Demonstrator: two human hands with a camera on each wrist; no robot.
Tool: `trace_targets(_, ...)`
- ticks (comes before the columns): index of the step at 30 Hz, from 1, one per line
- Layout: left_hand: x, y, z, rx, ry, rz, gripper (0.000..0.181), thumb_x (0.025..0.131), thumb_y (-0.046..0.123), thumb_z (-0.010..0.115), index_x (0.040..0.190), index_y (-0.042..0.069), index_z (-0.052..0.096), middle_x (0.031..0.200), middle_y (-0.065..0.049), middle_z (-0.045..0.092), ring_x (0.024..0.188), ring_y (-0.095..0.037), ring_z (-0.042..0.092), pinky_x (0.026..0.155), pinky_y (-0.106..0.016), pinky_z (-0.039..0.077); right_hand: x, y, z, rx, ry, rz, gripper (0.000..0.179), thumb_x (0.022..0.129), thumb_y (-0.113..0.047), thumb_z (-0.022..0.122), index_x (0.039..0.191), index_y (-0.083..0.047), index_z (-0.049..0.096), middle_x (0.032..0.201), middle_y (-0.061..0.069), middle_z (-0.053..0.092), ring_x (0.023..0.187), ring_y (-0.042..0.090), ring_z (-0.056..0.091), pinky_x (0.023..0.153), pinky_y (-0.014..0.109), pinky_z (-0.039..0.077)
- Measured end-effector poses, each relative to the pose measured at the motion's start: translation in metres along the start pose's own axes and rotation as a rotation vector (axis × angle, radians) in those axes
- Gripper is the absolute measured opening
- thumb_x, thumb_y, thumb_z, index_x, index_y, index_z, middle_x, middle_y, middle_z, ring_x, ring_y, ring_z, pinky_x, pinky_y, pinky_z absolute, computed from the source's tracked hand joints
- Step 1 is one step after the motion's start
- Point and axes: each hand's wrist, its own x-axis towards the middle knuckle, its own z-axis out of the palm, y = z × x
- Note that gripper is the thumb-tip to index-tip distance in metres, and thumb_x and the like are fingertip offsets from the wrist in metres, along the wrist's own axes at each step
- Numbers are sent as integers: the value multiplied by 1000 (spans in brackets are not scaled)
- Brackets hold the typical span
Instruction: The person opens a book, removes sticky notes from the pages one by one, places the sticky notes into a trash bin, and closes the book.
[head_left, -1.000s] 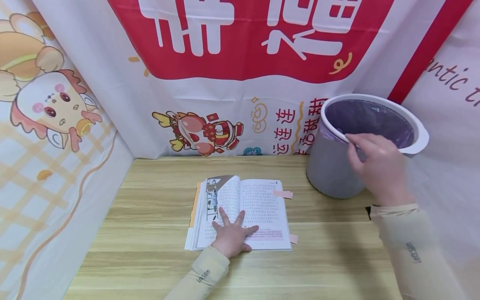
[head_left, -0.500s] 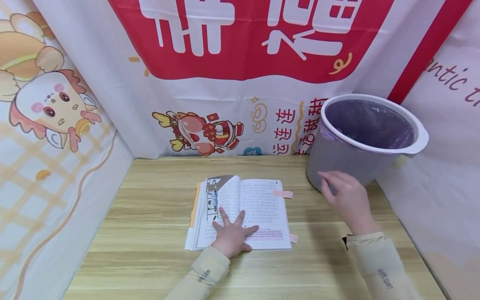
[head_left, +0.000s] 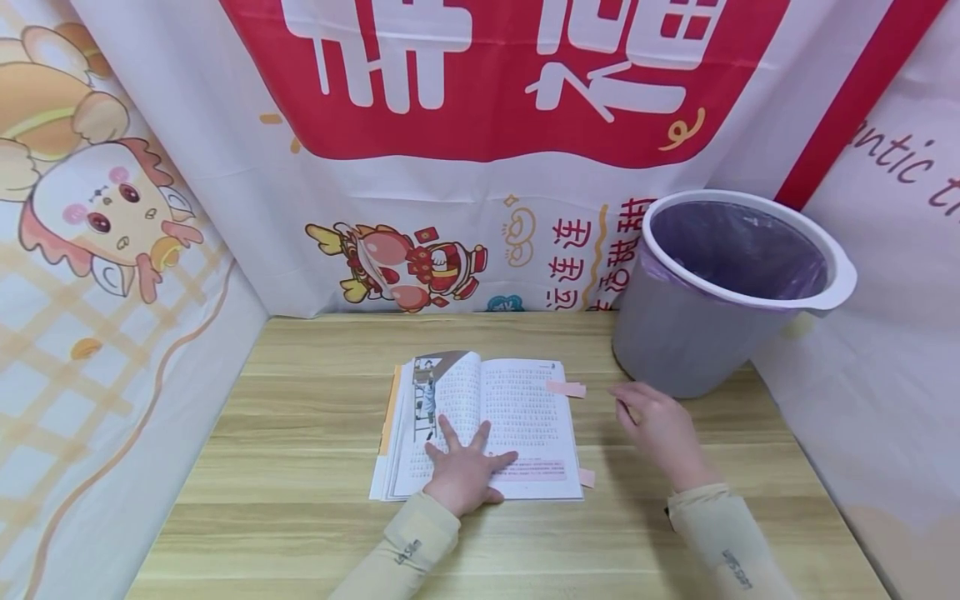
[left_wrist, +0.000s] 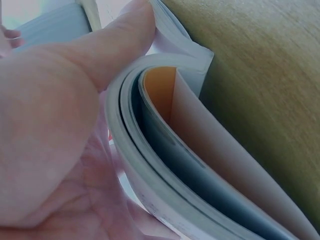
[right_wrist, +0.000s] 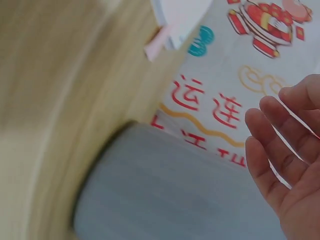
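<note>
An open book lies on the wooden table, with printed text on both pages and a picture on the left page. Spread flat across its lower middle, my left hand presses the pages down. The left wrist view shows the thumb on the book and the curved page edges beside the palm. Two pink paper strips stick out at the book's right side. To the right of them hovers my right hand, apart from the book. Its fingers are loosely bent, with nothing visible between them.
A grey waste bin with a white rim and purple liner stands at the table's back right. Printed cloth hangs behind the table and along both sides. Wooden tabletop shows around the book.
My right hand has moved from the bin's rim down and left, towards the book's right side. My left hand and the book have stayed in place.
</note>
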Motion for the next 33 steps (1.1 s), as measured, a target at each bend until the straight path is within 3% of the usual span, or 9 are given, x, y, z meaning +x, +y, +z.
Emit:
trace_targets(11,0,0,1,-4,0,8,69,76,61,72,140,52,50,161,-11,25,128,-76,3,89,-85,30,-6,-3,27,-33,-202,64,22,84,-4,73,106,-1,75,104,14,72,98,32,68,84,49,56)
trace_targets(24,-1,0,-2,10,2,6,68,76,61,72,140,51,50,161,-10,26,128,-75,5,89,-84,31,-2,20,59,-68,-229,19,25,80,1,74,105,2,74,102,19,71,94,36,68,81,50,57)
trace_targets(33,2,-1,2,5,7,6,69,75,62,72,140,53,49,161,-10,26,128,-75,4,89,-84,30,8,27,73,-132,-328,60,29,85,-7,75,113,-3,73,110,16,69,100,34,66,87,48,56)
